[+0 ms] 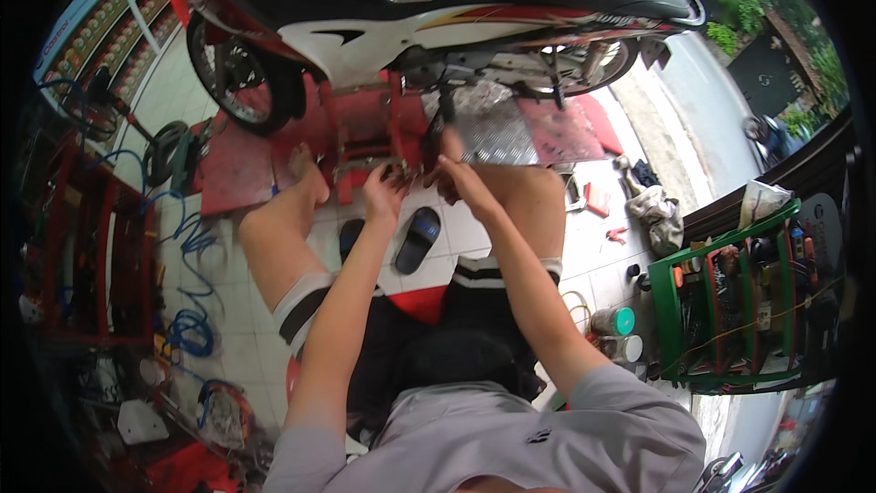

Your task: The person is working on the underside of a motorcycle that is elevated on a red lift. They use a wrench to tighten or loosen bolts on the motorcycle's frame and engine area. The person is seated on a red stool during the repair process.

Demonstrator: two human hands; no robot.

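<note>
Evidently, beyond the near dark sandals (419,241), the left hand (387,186) curls around a small metal part (399,173); the right hand (453,183) is just beside (its grip, I cannot tell). Close handling, seemingly, calling next for steadiness, before the far motorbike (456,23).

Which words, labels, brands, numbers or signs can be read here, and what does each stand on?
I can't copy lettering or brands, only place them:
Motorbike, rear side: stylised letters, partly blurred.
Sign, upper left: slanted lettering.
Shelved goods: too small to read.
Grey shirt: small dark mark, unreadable.
</note>
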